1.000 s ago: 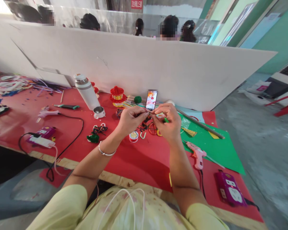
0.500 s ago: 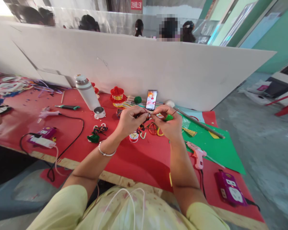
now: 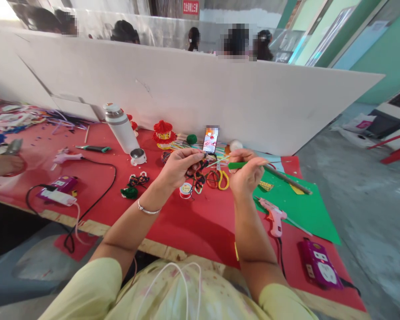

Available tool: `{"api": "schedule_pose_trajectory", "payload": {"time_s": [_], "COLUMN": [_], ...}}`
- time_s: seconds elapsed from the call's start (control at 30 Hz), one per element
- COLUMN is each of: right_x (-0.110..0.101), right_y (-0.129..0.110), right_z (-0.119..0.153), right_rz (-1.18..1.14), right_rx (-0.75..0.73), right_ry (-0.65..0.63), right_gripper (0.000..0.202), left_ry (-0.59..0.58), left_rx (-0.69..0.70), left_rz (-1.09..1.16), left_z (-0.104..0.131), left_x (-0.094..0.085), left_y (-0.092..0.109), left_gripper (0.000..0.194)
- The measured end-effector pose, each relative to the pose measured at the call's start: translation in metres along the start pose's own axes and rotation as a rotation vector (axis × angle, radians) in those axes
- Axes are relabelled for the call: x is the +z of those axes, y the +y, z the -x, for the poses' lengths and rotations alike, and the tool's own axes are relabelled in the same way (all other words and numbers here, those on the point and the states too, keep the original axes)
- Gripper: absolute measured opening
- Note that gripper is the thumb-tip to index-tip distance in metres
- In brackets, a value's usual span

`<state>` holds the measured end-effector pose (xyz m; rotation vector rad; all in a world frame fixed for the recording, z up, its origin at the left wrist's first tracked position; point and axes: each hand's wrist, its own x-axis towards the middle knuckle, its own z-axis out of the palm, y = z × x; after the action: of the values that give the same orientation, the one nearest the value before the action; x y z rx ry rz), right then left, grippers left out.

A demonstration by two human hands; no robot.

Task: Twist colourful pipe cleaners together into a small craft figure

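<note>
My left hand (image 3: 183, 166) pinches a bundle of dark cord (image 3: 199, 171) dotted with red, which hangs below its fingertips. To its right, my right hand (image 3: 246, 173) is closed around something too small to make out; a thin strand reaches out past it on the right. A green piece (image 3: 236, 165) shows beside its fingers; whether it is held is unclear. Between and behind the hands stands a lit phone (image 3: 210, 141). Scissors (image 3: 223, 179) with yellow and red handles and a spool (image 3: 186, 190) of red thread lie just below.
A white flask (image 3: 122, 131) and metal cup (image 3: 138, 155) stand left. Pink glue guns (image 3: 66, 158) (image 3: 274, 215) and purple power sockets (image 3: 321, 264) lie on the red table. Another person's hand (image 3: 5, 164) is far left. A white partition (image 3: 193, 89) rises behind.
My hands have moved apart, the right one shifting slightly right. The dark cord hanging from my left hand now shows more. The other person's hand has come further into view at the left.
</note>
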<state>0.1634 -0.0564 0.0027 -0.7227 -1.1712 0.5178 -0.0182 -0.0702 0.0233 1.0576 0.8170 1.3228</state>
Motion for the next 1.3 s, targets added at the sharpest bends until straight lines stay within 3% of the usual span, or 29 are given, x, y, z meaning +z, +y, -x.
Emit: {"api": "schedule_pose_trajectory", "payload": {"time_s": [0.13,0.27,0.37,0.6,0.8,1.03,1.17,1.3], "right_x": [-0.002,-0.004,-0.006,-0.007,-0.006,-0.002,0.0,0.005], "right_y": [0.002,0.002,0.004,0.007,0.008,-0.007,0.005,0.023], "right_z": [0.004,0.005,0.005,0.004,0.004,0.006,0.005,0.004], "right_rz": [-0.044,0.043,0.096,0.107,0.149,0.266,0.373,0.334], "right_rx": [-0.023,-0.154,-0.218,-0.273,-0.286,-0.428,-0.573,-0.638], "right_ry": [-0.03,-0.134,-0.187,-0.18,-0.198,-0.281,-0.344,-0.345], "right_gripper": [0.067,0.055,0.053,0.047,0.048,0.01,0.023,0.034], "left_ry": [0.073,0.151,0.149,0.132,0.154,0.157,0.075,0.005], "left_rx": [0.094,0.224,0.286,0.331,0.322,0.287,0.193,0.102], "left_rz": [-0.028,-0.101,-0.145,-0.155,-0.189,-0.116,-0.01,0.066], "left_z": [-0.004,-0.005,-0.005,-0.003,-0.003,-0.001,-0.002,-0.002], "left_x": [0.001,0.001,0.001,0.001,0.002,0.002,-0.003,-0.006], "left_y": [-0.007,-0.011,-0.012,-0.011,-0.012,-0.006,-0.003,-0.003], "left_gripper": [0.025,0.021,0.02,0.017,0.018,0.022,0.038,0.041]}}
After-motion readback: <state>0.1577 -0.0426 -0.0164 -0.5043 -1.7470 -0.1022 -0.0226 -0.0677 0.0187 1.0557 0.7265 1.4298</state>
